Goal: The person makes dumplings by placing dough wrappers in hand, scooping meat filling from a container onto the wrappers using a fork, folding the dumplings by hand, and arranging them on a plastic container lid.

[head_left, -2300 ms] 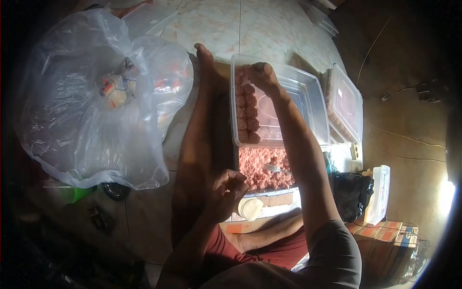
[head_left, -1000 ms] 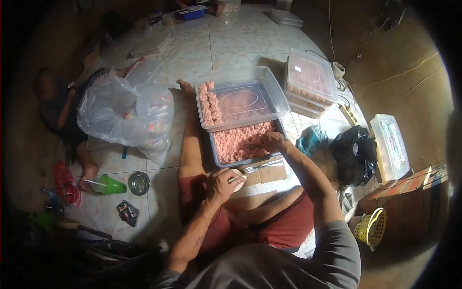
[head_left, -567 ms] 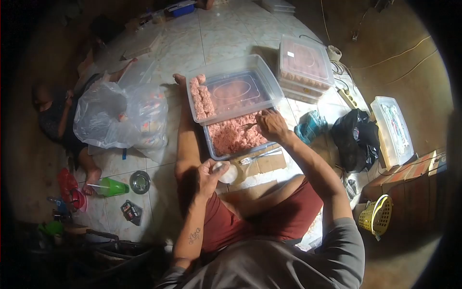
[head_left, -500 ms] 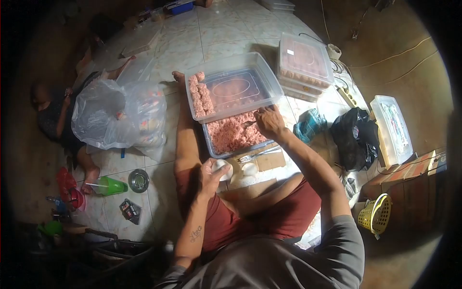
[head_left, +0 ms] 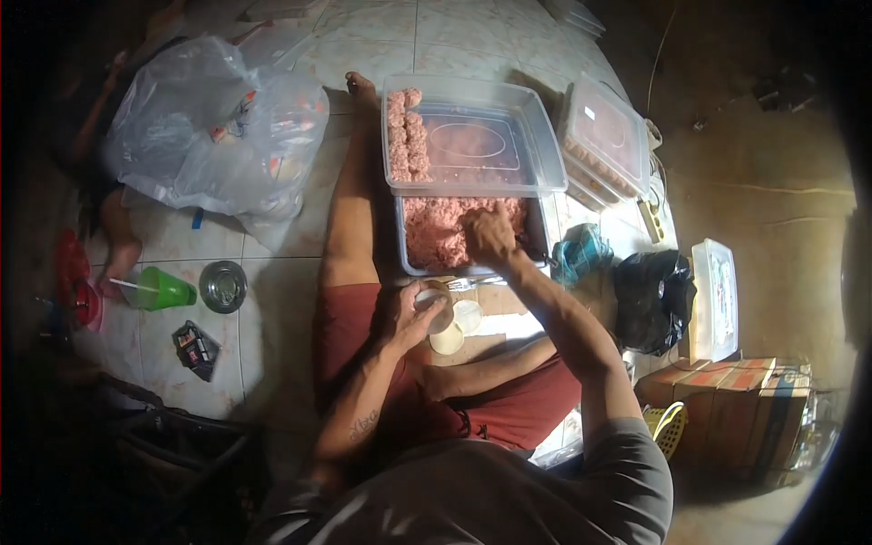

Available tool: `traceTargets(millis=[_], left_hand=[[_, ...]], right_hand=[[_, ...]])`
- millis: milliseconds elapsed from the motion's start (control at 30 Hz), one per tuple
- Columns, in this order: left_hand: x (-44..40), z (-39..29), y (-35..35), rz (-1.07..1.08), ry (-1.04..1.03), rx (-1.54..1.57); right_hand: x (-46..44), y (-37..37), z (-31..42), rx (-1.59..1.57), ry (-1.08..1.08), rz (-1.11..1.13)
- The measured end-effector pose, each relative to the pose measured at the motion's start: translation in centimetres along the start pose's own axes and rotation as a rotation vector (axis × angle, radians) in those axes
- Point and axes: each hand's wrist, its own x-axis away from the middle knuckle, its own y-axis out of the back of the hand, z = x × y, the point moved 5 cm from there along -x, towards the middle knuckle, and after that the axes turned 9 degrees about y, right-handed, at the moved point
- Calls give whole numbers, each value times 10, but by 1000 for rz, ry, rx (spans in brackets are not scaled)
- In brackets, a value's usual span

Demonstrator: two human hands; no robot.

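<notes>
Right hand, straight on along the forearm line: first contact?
Pink minced mixture: the right hand appears to be in or against it. Beyond that, probably the near rim of the clear bin, though depth is unclear from this single view.

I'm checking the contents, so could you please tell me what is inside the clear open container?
Inside the clear open container, two rows of pink lumps line the left side; what lies directly beneath them is covered and cannot be seen.
</notes>
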Motion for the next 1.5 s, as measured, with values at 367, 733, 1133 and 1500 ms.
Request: traceTargets(millis=[367,733,1133,1500], left_hand=[[5,8,0,244,135,50],[6,-22,16,202,109,380],[-14,-96,-11,523,312,1299],[-6,-135,-13,549,68,1358]], right_hand=[[-5,32,-6,-251,80,122],[47,53,-25,-895,-333,93],[122,118,9,-1025,-402,-673],[116,76,104,-596,-230,-840]])
